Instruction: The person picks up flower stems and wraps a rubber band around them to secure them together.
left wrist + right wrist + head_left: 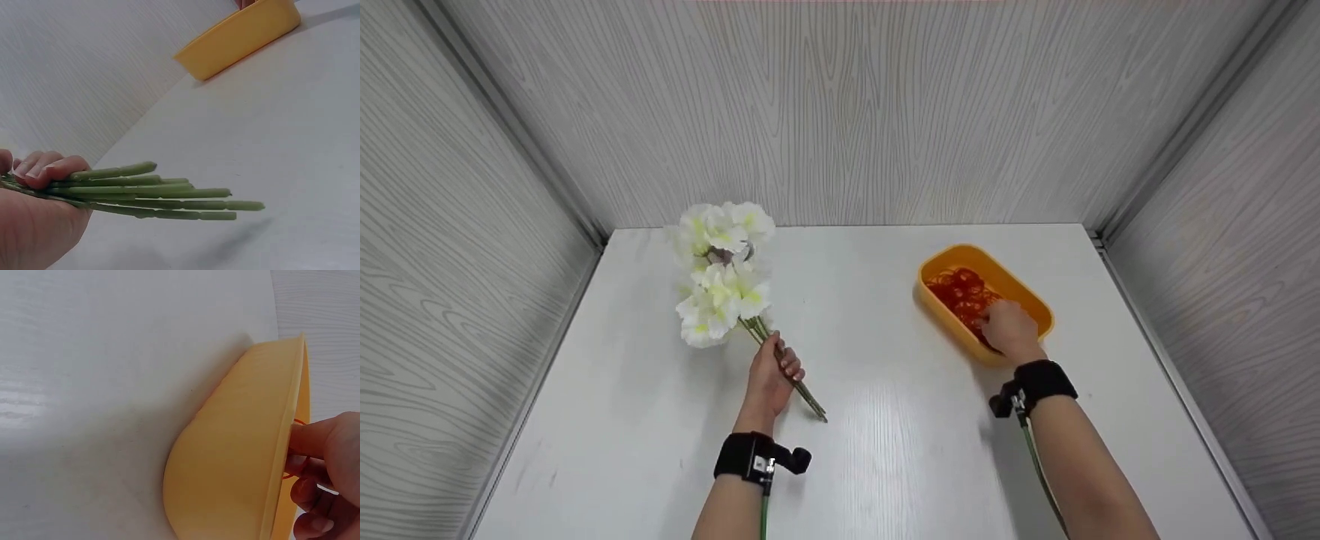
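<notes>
The left hand is gripping the green stems, ends jutting free — seemingly holding the white flowers together. The right hand is pinching a red band inside the orange box, which is sitting on the tabletop — probably for easy reach.

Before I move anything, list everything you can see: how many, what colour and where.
Table: one, white, beneath everything.
Flower bunch: one, white and yellow, over the table's left part.
Stems: several, green, below the blooms.
Container: one, orange-yellow, on the table's right part.
Thin loops: many, too tangled to count, red-orange, in the container.
Wall panels: three, pale grey wood-grain, back and both sides.
Wrist straps: two, black, one per wrist.
Cables: two, green, running from the straps.
Forearms: two, bare, at the bottom.
Hands: two, bare; left hand gripping the stems, right hand in the container.
</notes>
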Tool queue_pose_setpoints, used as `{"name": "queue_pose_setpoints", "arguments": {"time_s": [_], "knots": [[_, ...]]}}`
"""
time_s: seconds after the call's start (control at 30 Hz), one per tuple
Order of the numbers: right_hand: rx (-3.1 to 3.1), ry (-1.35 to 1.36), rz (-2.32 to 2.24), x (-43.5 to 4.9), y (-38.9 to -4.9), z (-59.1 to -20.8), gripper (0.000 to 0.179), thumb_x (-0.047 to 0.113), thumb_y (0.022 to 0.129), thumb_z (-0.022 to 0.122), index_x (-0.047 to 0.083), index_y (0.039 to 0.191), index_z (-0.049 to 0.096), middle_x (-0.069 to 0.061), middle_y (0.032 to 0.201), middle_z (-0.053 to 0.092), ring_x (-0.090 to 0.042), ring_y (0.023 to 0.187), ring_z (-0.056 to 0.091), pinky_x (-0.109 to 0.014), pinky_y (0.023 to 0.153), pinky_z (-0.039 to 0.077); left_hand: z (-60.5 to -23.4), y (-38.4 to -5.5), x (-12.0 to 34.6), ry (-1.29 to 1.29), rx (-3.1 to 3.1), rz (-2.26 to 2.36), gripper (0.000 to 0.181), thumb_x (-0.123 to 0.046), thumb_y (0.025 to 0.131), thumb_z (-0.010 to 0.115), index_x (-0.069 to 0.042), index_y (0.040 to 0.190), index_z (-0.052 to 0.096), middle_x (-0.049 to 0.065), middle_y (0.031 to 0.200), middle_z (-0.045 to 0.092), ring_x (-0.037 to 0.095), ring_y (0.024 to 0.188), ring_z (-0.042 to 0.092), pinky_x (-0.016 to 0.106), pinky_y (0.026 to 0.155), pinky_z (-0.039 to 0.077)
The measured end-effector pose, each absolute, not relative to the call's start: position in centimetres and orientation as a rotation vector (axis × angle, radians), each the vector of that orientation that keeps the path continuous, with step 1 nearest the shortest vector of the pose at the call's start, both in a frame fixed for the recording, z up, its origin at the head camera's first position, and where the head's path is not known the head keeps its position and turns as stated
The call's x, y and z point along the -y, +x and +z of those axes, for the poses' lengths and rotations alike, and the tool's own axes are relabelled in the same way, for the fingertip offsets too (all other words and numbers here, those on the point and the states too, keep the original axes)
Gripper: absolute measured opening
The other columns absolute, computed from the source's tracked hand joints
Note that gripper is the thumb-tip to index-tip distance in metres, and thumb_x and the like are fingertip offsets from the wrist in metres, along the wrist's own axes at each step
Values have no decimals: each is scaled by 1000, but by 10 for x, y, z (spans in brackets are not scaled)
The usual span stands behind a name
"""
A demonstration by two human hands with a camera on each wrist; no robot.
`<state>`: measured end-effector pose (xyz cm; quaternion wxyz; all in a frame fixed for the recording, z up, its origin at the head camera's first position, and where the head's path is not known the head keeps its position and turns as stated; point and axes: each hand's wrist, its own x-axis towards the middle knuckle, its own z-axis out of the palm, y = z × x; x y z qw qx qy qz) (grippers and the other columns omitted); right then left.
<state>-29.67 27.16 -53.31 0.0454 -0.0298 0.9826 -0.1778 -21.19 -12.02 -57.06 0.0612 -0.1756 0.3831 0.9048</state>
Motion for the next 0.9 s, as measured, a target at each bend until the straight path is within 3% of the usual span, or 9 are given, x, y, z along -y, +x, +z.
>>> {"name": "queue_pose_setpoints", "arguments": {"time_s": [0.2, 0.37, 0.63, 0.9], "knots": [[-2945, -91, -759, -270, -296, -527, 17, 9, 93, 67, -4, 100, 74, -18, 96, 71, -31, 91, 65, -44, 81, 53, -571, -212, 120, -489, -1038, 2824, 42, -21, 104, 41, -14, 63, 33, -2, 61, 29, 13, 54, 29, 29, 57, 29], [-2913, -48, -799, -268, -296, -527, 19, 10, 95, 64, -3, 104, 72, -18, 101, 69, -31, 95, 62, -45, 84, 51, -572, -211, 122, -435, -929, 2903, 48, -15, 104, 39, -15, 57, 29, -1, 59, 29, 15, 55, 29, 29, 60, 30], [-2908, -54, -816, -256, -291, -522, 20, 21, 96, 61, 3, 89, 64, -9, 78, 55, -25, 75, 52, -35, 66, 41, -574, -207, 120, -188, -723, 3029, 44, -11, 105, 29, -12, 62, 16, 0, 58, 15, 17, 55, 19, 29, 60, 27], [-2823, -312, -1089, -222, -280, -511, 28, 26, 102, 54, 5, 85, 62, -6, 70, 49, -21, 65, 49, -33, 61, 41, -566, -209, 110, 36, -566, 3112, 42, -14, 107, 23, -11, 66, 17, 2, 64, 13, 19, 64, 18, 31, 67, 28]]}}
